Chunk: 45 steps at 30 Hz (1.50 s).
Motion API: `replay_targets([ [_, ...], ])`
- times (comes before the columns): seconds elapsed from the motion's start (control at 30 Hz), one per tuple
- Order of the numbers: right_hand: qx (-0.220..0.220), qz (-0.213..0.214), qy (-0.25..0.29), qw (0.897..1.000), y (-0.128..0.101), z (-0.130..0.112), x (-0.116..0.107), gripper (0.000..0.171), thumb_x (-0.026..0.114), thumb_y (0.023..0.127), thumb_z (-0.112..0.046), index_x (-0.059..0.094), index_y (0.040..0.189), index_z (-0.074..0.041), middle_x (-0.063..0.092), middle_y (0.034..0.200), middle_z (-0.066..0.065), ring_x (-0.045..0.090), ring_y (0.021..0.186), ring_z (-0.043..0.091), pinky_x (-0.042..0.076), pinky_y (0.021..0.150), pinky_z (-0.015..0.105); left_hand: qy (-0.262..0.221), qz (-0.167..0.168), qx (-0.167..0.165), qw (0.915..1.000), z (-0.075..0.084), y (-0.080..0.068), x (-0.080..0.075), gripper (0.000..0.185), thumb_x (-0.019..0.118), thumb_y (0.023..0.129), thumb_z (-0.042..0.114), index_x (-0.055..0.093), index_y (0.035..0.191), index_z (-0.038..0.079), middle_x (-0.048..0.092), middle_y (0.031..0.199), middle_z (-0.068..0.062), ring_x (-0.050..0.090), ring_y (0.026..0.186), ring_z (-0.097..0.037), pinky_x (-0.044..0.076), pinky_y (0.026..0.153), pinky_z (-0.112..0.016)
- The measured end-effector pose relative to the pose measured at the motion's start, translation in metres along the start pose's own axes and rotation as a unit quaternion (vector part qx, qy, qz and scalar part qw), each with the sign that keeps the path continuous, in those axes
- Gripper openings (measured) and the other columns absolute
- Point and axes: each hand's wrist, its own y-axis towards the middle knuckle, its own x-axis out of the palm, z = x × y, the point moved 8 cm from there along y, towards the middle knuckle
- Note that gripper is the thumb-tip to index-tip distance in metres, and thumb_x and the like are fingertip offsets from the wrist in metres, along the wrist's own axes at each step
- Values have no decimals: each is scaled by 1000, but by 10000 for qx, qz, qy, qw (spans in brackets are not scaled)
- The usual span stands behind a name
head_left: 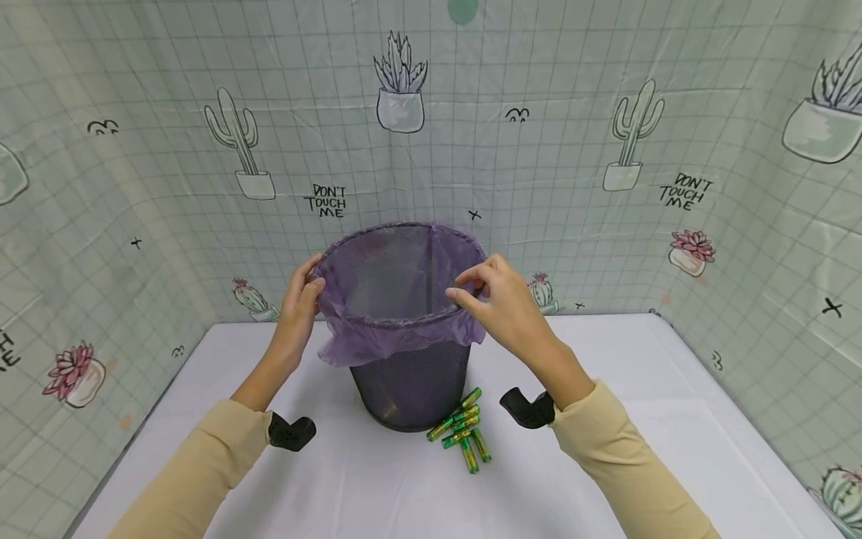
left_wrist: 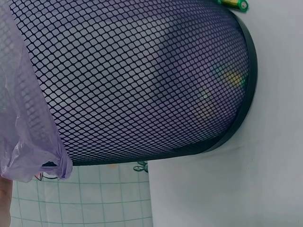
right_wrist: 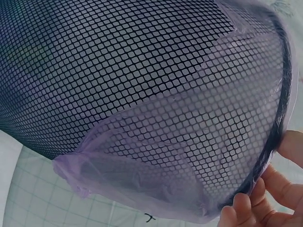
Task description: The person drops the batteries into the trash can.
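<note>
A black mesh trash can (head_left: 412,382) stands upright on the table, lined with a thin purple trash bag (head_left: 390,340) folded out over the rim. My left hand (head_left: 298,311) grips the bag-covered rim on the left, thumb toward me; the left wrist view catches only a sliver of this hand (left_wrist: 4,201). At the right of the rim, my right hand (head_left: 505,303) has its thumb and forefinger over the opening. Its curled fingers (right_wrist: 242,205) hold the bag at the rim in the right wrist view.
Several green and gold batteries (head_left: 465,430) lie in a loose pile against the can's right foot. Yellow-green patches show through the mesh; whether they are inside I cannot tell. A white cloth covers the table (head_left: 377,486). Printed curtain (head_left: 323,112) surrounds it.
</note>
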Motion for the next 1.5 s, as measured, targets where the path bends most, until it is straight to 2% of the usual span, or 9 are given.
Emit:
replay_targets([
  [0.13,-47,81,42,9999,-2,0,-2,28,62,89,-27,63,106,-4,52,100,9,48,88,23,40,76,33,-7,11,12,10000,0,-1,0,52,30,98,26,21,149,19,22,148,-11,28,129,-26,27,102,-44],
  [0.3,-85,442,252,9987,-9,6,-10,26,60,91,-26,59,102,-3,53,99,9,48,85,22,40,74,33,0,12,8,10000,0,-1,0,52,30,98,26,21,149,19,22,148,-11,29,129,-25,27,101,-43],
  [0.43,5,724,344,9968,-17,18,-16,23,59,91,-26,58,96,-3,54,92,9,47,79,20,42,72,31,3,20,20,10000,-1,-1,0,52,30,98,27,21,148,19,20,150,-10,27,131,-26,26,103,-46],
  [0.6,167,797,243,9964,-30,38,-12,21,58,92,-23,59,94,-2,56,89,9,46,77,18,41,70,29,-17,27,8,10000,-1,0,0,52,30,98,26,21,149,19,20,150,-10,27,131,-25,26,103,-46],
  [0.8,503,684,125,9963,-48,63,-1,21,59,91,-24,61,95,-4,57,90,7,46,77,16,42,69,27,-21,36,0,10000,-1,0,0,52,29,98,26,21,148,19,23,148,-11,29,129,-24,28,100,-41],
  [1.2,1074,326,119,9936,-86,98,27,21,64,87,-24,67,101,-8,58,89,3,49,79,15,42,67,27,-30,19,24,10000,0,0,1,52,30,98,26,20,149,18,23,148,-12,29,129,-25,27,100,-40],
  [1.5,1793,-125,290,9833,-120,127,59,23,69,83,-21,67,102,-9,59,90,2,50,81,14,41,66,26,-20,4,-31,10000,-1,-1,1,52,30,98,27,20,149,19,21,149,-11,28,129,-26,27,100,-41],
])
